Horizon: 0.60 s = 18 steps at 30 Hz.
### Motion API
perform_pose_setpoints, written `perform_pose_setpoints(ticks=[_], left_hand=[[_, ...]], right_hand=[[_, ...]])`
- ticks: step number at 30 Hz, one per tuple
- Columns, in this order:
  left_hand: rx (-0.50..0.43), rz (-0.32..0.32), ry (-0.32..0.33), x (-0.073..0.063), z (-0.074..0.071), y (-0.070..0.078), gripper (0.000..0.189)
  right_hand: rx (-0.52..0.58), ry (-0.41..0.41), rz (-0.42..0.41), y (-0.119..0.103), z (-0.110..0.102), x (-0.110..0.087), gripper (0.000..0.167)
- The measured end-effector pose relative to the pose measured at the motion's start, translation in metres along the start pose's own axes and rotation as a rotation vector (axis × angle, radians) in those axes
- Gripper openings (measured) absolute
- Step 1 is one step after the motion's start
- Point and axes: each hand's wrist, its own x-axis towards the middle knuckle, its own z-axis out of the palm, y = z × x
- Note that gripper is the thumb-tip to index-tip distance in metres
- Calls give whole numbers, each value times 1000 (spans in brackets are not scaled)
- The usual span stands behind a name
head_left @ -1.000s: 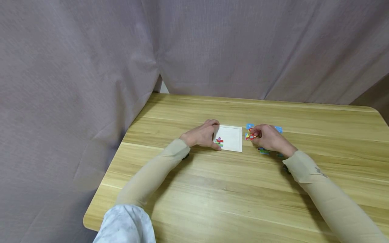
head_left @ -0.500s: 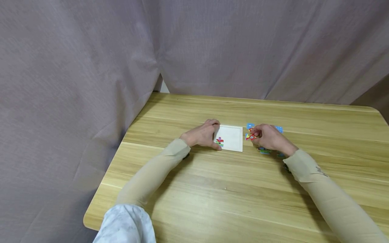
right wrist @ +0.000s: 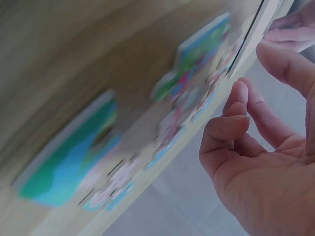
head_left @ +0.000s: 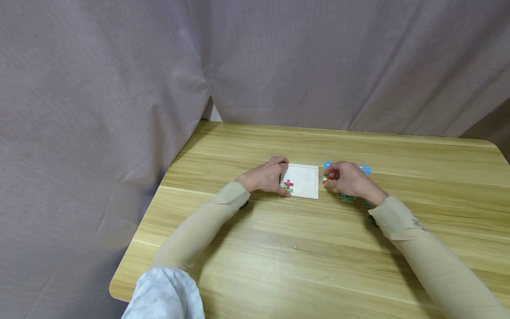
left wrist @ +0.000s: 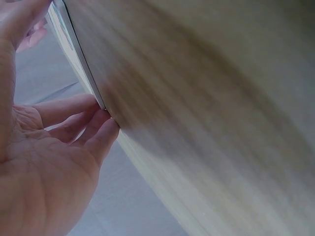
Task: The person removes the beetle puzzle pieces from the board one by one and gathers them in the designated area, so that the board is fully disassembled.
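Note:
In the head view my left hand [head_left: 266, 177] grips the left end of a white puzzle tray [head_left: 304, 182], thumb at the front edge and fingers at the back. One jigsaw piece [head_left: 288, 186] lies in its front left corner. Just right of the tray, my right hand [head_left: 353, 179] hovers low over loose pieces, hiding some. A red and yellow piece [head_left: 327, 179] shows by its thumb and fingertips. The right wrist view shows thumb and bent fingers apart with nothing visible between them. Fingertips [left wrist: 101, 115] meet the tray's corner in the left wrist view.
Around the right hand lie several more puzzle pieces, among them a blue piece [head_left: 365, 169] behind and a green piece [head_left: 347, 198] in front. All rest on a wooden table [head_left: 295, 248]. Grey curtains [head_left: 279, 62] hang along its back and left sides.
My right hand has shifted slightly left, its fingers now covering more of the red and yellow piece. The left hand and tray stay in place.

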Motion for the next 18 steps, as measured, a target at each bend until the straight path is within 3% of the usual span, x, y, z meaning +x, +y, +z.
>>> perform_pose_setpoints(ticks=[18], left_hand=[[8, 19, 29, 4, 1, 2, 61]], right_hand=[[-4, -23, -97, -45, 35, 20, 27]])
